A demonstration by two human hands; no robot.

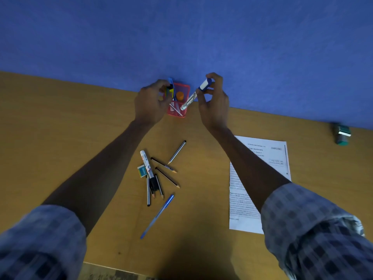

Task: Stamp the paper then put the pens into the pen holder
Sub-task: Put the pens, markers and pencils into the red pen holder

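Note:
A red mesh pen holder [182, 113] stands at the desk's far edge against the blue wall, with several pens and an orange-capped item inside. My right hand [214, 104] holds a white marker with a blue cap [196, 93], tilted, its lower end at the holder's rim. My left hand [151, 102] grips blue and yellow pens [170, 88] at the holder's left side. A printed paper [260, 156] lies to the right, partly under my right forearm. The stamp [341, 135] rests far right by the wall.
On the wooden desk [60, 138] lie a white marker [146, 163], several black pencils [167, 176], a blue pen [158, 215] and a small teal eraser [142, 171]. The desk's near edge runs along the bottom.

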